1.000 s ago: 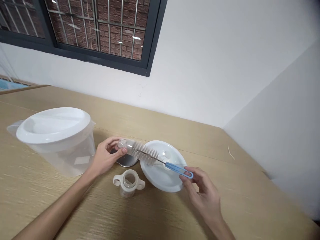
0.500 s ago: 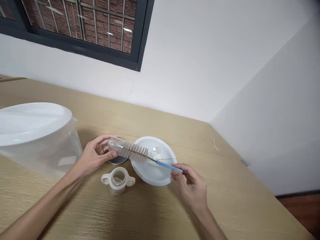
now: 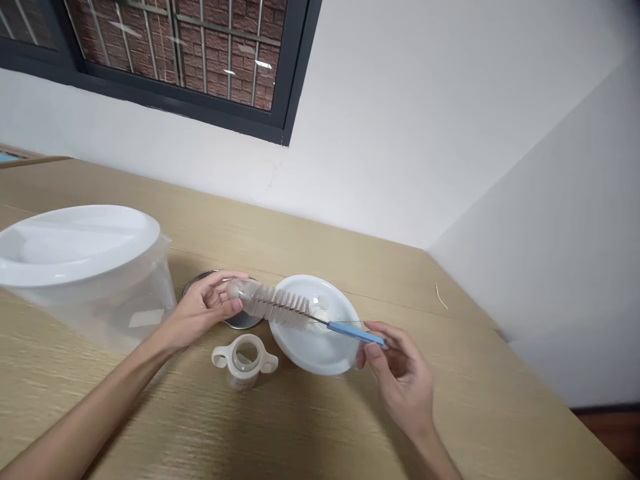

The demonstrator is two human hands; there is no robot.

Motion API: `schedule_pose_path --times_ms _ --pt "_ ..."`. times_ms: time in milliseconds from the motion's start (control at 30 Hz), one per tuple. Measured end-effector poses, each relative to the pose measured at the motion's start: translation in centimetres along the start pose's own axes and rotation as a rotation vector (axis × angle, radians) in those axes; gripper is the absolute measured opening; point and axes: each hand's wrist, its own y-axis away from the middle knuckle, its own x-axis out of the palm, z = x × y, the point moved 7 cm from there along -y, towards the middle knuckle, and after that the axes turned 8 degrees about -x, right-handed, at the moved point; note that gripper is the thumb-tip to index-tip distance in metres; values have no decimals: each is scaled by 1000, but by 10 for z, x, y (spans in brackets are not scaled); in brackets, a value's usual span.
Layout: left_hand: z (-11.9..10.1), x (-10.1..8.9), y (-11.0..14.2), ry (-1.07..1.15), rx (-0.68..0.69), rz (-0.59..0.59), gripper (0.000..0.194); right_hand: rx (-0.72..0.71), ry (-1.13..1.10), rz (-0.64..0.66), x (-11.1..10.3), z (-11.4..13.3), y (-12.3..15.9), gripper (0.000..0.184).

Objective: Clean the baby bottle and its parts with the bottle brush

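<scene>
Brush [image 3: 280, 304] above bowl [image 3: 313, 358]: left hand [image 3: 206, 308] pinches the pale tip [image 3: 243, 291]; right hand [image 3: 407, 380] pinches the blue handle [image 3: 350, 331].

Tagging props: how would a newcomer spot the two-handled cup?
On the wooden table, find the white bowl right of the big lidded bin. The cup stands left of the bowl, nearer the camera; it alone has two side handles.
</scene>
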Motion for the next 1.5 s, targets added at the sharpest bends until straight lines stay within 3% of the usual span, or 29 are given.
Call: schedule_pose_path --times_ms 167,333,433,533,633,700,833,1033,1200,1367,1500 --pt "7 -6 -3 77 0 1 47 -67 -57 97 4 3 0 27" --pt "4 -2 -4 94 50 7 44 -84 88 16 -2 -1 3 27" --pt "5 -2 -4 90 31 -16 46 -231 120 1 -5 -1 3 36" --pt "7 -3 -5 82 11 -54 46 -410 169 65 -5 0 4 47" --pt "6 -6 -5 80 17 -90 46 -466 213 137 -2 -1 6 48" --pt "5 -7 -5 80 22 -96 46 -401 186 148 0 -2 4 39" --pt "4 -3 -4 69 14 -87 47 -140 -13 112 1 -6 -2 20" --pt "-1 7 0 27 50 -36 46 107 -215 54 3 -10 -9 26" --pt "-1 11 3 -73 88 -30 45 261 -204 -27 5 -15 -4 32" --pt "1 11 3 -69 78 -7 46 329 -246 -9 6 -20 -3 40" --pt "-1 9 3 -23 57 -37 47 291 -257 20 1 -22 -7 30"
